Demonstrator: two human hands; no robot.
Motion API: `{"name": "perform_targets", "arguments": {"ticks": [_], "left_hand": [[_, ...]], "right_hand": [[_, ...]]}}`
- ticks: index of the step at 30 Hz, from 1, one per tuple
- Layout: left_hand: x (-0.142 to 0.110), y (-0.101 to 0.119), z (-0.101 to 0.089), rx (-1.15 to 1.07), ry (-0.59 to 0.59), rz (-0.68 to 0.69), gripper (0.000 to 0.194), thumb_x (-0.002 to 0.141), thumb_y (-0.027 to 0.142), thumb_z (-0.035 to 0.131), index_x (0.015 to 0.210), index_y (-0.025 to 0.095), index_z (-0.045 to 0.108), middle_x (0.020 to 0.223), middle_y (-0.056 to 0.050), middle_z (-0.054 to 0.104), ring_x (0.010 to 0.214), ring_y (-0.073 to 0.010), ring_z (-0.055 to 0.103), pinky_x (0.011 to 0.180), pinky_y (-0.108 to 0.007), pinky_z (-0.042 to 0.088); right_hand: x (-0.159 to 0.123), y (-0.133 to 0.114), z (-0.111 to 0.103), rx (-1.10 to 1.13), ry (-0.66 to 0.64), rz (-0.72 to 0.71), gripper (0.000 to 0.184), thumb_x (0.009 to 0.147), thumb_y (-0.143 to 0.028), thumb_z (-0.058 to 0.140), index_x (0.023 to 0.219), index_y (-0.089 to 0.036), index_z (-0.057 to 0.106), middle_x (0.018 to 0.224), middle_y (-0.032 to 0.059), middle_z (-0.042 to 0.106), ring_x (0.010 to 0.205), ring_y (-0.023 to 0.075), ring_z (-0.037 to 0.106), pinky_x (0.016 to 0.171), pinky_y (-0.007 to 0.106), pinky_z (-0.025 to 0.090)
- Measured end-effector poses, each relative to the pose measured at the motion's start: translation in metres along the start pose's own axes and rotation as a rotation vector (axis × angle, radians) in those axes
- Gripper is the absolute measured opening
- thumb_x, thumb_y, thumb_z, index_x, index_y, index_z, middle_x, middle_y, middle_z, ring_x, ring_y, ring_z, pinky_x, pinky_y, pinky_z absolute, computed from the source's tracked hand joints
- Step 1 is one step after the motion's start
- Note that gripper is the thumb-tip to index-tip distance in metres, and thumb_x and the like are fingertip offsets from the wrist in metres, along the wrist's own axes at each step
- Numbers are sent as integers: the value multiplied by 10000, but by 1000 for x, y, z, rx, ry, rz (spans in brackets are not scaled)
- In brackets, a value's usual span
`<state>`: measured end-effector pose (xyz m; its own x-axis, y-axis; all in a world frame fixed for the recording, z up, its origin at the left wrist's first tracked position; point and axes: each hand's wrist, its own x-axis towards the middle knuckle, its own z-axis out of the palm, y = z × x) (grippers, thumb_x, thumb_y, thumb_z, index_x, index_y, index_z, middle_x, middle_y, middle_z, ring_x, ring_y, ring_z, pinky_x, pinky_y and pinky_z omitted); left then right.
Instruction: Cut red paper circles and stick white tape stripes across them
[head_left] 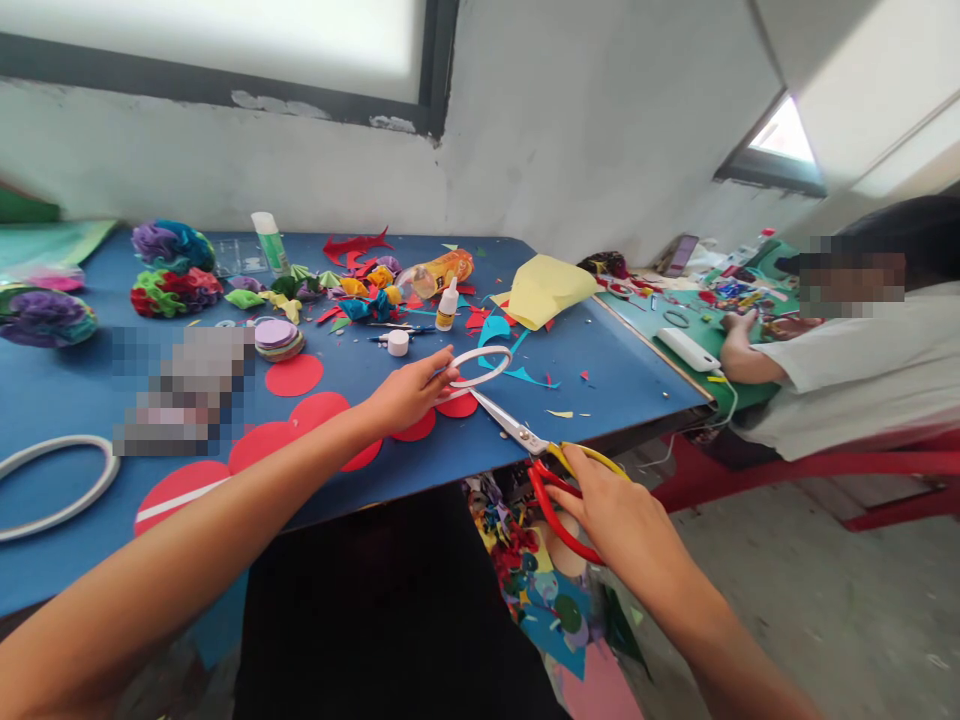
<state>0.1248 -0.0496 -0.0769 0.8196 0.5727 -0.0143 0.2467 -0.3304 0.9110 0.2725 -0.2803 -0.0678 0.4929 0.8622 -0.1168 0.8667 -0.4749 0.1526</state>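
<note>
Nearest the camera, bare forearms (202,545) are stretched above a lap covered in black cloth (390,620), toward the front edge of a blue-topped counter (622,375). A slim white ring (484,350) is held tilted above that edge by the left hand (416,388), whose grip is clamped on the ring's left side. Yellow-and-red-handled scissors (525,435) are held by the right hand (615,505), its grip wrapped around the handles. The blades are aimed at the ring, their tips just beside it; whether it is touched, or anything is caught between them, cannot be told.

Red paper discs (295,376) are laid along the counter near and beneath the left arm, one being crossed by a white strip (184,502). Another white ring (67,441) is laid flat at the far left. Beyond the hands, a small nozzled bottle (448,308) is stood among blue paper scraps (495,328).

Trimming close to the ring is apparently in hand. For the next move, the ring should be kept steady, and the blades guided clear of the left fingertips.
</note>
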Motion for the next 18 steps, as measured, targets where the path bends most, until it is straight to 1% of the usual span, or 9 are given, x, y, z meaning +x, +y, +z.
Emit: {"name": "perform_targets", "arguments": {"ticks": [4,7,12,14,18], "left_hand": [[0,0,1,-30,25,0,498,927,417,422,1365,181,434,1194,-105,628,964,-210,671,909,-357,509],[0,0,2,-51,38,-1,424,929,412,425,1285,192,494,1154,-94,635,897,-196,683,863,-347,537],[-1,2,2,-80,45,3,341,935,410,404,1159,186,530,1105,-77,624,823,-168,685,802,-312,566],[-2,3,2,-83,52,1,321,930,412,420,1130,191,540,1081,-64,635,821,-162,682,802,-298,565],[-3,6,2,-83,71,-12,311,917,408,460,1122,196,558,1041,-56,663,842,-172,679,807,-294,561]], "right_hand": [[2,0,-1,17,-20,20,236,909,-355,507,1108,-227,520,868,65,719,735,271,706,488,277,324],[3,0,-2,21,-27,38,237,908,-381,512,1093,-234,526,838,58,725,713,289,709,490,281,322],[4,0,-3,22,-33,49,251,907,-401,507,1103,-245,528,850,59,723,712,287,712,491,286,348],[3,-1,-3,14,-31,48,286,909,-398,500,1141,-231,515,892,78,719,733,288,711,498,291,367],[3,-2,-3,-6,-21,46,417,896,-426,517,1229,-182,463,927,109,713,803,308,704,542,319,419]]}}
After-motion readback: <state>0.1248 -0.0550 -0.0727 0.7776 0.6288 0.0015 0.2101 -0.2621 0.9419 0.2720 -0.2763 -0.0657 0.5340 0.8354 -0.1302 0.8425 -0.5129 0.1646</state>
